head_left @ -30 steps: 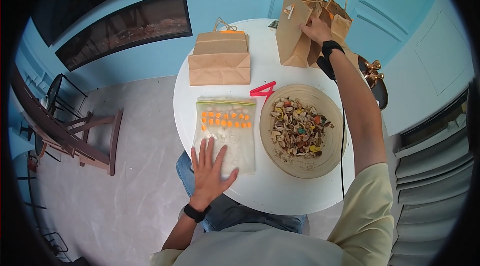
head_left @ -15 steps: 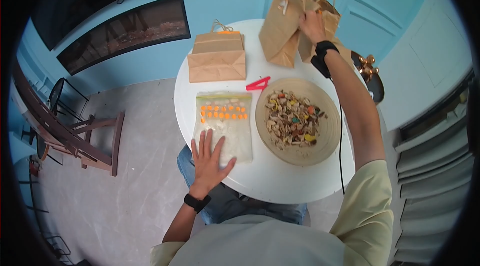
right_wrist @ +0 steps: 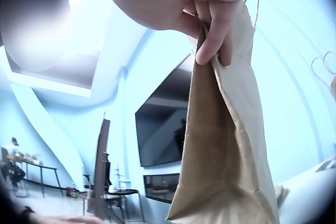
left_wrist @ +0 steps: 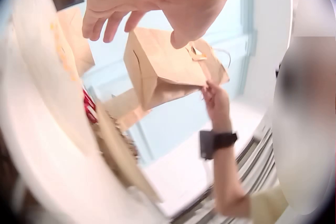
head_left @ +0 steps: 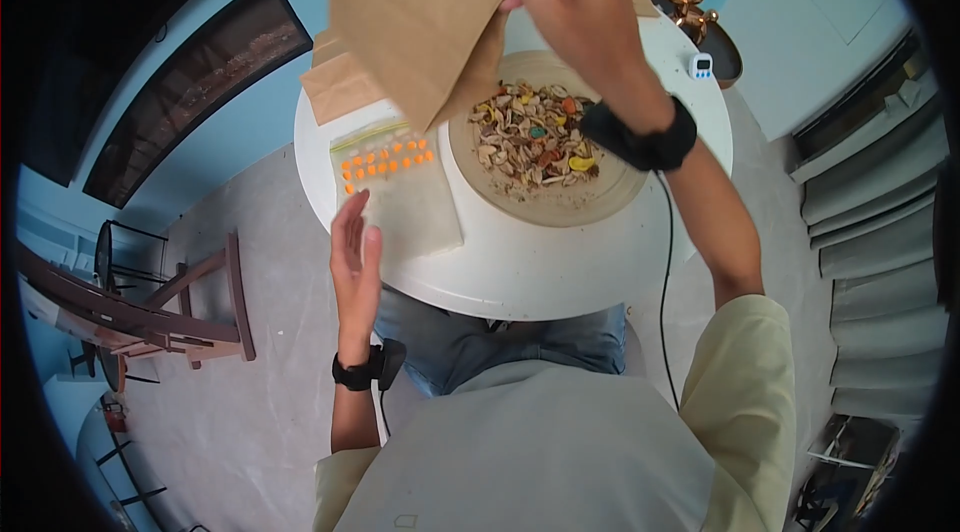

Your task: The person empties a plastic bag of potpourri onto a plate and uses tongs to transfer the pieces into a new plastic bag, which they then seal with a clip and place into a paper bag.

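Note:
My right hand (head_left: 590,17) grips the side edge of a brown paper bag (head_left: 420,22), which hangs tilted above the far side of the table. In the right wrist view, the fingers (right_wrist: 212,45) pinch the bag's folded side, with a twisted handle above. My left hand (head_left: 354,267) is raised at the table's near left edge, its fingers extended and holding nothing. Beyond it lies a zip bag (head_left: 415,217) with rows of orange dots. A round beige bowl (head_left: 550,215) of mixed dried pieces (head_left: 535,132) stands right of the zip bag, partly hidden by my right wrist.
Another paper bag (head_left: 335,90) lies at the table's far left, partly covered by the held one. A small white timer (head_left: 702,66) is at the right edge. The left wrist view shows a red clip (left_wrist: 89,107). A cable (head_left: 668,282) hangs from my right wrist.
My right hand has lifted one paper bag from the far right and brought it left and nearer. My left hand has risen off the zip bag. The head view has shifted.

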Demonstrator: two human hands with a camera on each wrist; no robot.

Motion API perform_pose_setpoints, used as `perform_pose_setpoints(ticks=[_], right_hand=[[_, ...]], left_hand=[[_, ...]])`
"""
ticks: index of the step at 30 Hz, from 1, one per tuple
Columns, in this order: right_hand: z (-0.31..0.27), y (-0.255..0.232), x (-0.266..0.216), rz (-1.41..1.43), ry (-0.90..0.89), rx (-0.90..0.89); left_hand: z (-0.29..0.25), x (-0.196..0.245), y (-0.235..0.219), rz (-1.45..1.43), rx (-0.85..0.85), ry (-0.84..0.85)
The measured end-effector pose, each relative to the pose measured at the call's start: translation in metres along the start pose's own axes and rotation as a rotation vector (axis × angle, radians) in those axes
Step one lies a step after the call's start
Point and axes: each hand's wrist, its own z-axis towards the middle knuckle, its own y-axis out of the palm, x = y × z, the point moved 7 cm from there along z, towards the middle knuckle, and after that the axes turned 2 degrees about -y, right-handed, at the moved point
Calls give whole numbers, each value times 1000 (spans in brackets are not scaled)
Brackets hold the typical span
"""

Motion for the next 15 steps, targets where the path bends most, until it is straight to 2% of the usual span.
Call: perform_pose_setpoints(ticks=[2,3,4,6,7,10,15], right_hand=[[-29,7,11,43,8,-23],[-45,12,17,81,9,-51],[-58,19,14,119,-28,-52],[-82,30,9,215,63,-64],[-94,33,7,221,71,-56],[-123,43,6,154,68,-78],[-150,45,-11,260,-78,-128]], left_hand=[[6,-2,8,-742,-18,-139],[8,-7,12,-920,-23,-257],[9,-6,13,-912,-31,-263],[10,-9,5,-1171,165,-313],[9,0,3,-1168,170,-272],[2,-13,-7,-1147,234,-264],[-4,-52,-36,-1120,293,-218]])
